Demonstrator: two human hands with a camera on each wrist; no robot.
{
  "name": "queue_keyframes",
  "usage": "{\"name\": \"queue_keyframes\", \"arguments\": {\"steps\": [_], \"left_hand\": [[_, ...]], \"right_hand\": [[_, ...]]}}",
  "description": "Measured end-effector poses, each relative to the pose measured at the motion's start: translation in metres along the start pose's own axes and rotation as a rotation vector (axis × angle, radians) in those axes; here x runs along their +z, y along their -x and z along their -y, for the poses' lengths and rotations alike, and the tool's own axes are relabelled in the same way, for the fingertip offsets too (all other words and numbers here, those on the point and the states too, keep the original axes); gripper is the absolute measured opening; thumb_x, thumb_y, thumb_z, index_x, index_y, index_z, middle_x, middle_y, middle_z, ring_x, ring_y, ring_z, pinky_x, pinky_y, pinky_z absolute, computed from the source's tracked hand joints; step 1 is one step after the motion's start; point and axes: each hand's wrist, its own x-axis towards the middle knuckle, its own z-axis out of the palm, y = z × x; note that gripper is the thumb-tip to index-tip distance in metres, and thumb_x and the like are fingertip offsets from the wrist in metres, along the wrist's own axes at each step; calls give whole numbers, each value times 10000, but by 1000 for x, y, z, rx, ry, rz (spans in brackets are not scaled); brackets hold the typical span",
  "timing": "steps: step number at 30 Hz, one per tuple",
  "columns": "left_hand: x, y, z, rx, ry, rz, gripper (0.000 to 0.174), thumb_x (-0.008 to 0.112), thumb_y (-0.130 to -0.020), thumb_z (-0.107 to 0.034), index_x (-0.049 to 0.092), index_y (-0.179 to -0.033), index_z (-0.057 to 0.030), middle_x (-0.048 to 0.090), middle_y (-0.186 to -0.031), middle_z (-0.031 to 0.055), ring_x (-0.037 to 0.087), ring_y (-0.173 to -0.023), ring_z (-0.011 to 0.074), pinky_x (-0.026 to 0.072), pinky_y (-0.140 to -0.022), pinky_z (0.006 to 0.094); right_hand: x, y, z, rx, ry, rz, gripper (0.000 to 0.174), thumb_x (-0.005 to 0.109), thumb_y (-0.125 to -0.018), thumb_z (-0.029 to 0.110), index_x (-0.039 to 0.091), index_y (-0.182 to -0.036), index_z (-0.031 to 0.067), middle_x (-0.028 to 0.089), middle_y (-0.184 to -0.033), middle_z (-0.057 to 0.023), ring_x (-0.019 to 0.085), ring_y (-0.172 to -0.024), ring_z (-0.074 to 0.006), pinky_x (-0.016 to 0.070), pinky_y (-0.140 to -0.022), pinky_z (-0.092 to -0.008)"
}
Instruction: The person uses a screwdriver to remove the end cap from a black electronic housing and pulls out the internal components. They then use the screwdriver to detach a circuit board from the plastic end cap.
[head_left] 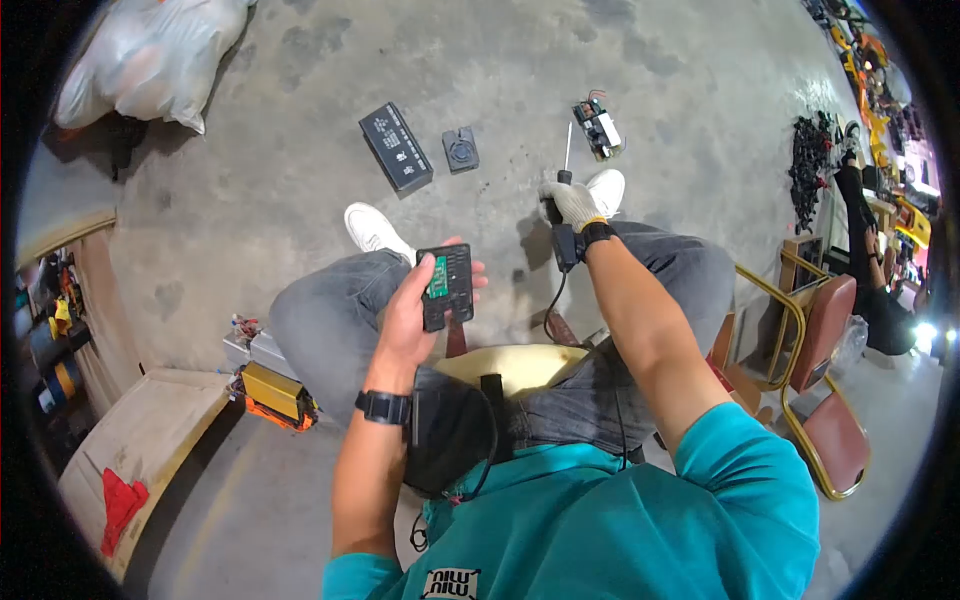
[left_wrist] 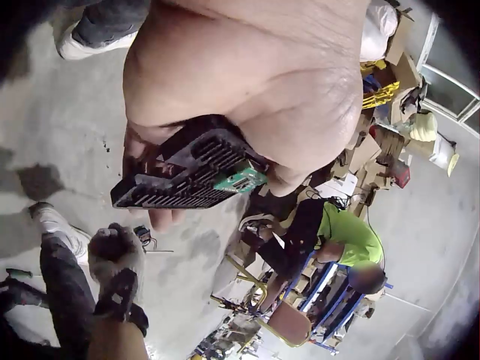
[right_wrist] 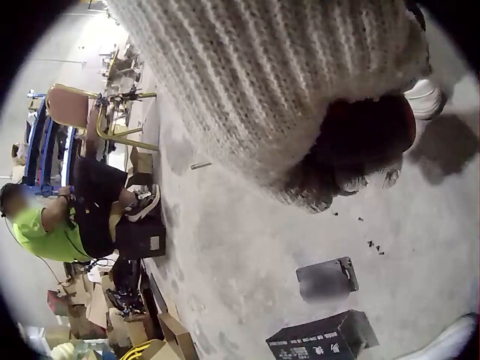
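My bare left hand (head_left: pixel 405 310) holds a black slotted plastic casing (head_left: pixel 459 290) in front of my left knee, thumb on its near side and fingers behind. A small green circuit board (head_left: pixel 438 277) sits on the casing; the left wrist view also shows the board (left_wrist: pixel 241 180) at one side. My right hand (head_left: pixel 575 207), in a white knitted glove, grips a screwdriver (head_left: pixel 566 177) by its dark handle. Its thin metal shaft points away from me over the floor. In the right wrist view, the glove partly hides the dark red and black handle (right_wrist: pixel 367 135).
On the concrete floor ahead lie a black box with white lettering (head_left: pixel 395 148), a square black part with a round centre (head_left: pixel 461 150) and an electronic module (head_left: pixel 600 130). A yellow-and-silver device (head_left: pixel 272 388) is beside my left leg; chairs (head_left: pixel 826 335) stand right.
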Motion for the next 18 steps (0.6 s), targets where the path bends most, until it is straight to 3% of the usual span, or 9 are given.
{"name": "queue_keyframes", "arguments": {"steps": [10,18], "left_hand": [[3,-3,-8,-67,131,-63,576,339,-1070,-398,367,-1470,16,598,-1276,219,619,-1147,319,530,-951,409],[7,-5,-10,-68,153,-80,568,336,-1069,-396,376,-1464,10,605,-1263,213,636,-1110,300,535,-951,409]], "right_hand": [[17,-77,-14,84,5,-53,266,711,-744,246,663,-705,-13,623,-634,-95,590,-543,-210,457,-513,-366],[17,-69,-1,42,-45,-72,216,692,-769,220,654,-726,11,603,-607,-63,574,-516,-186,431,-478,-340]]}}
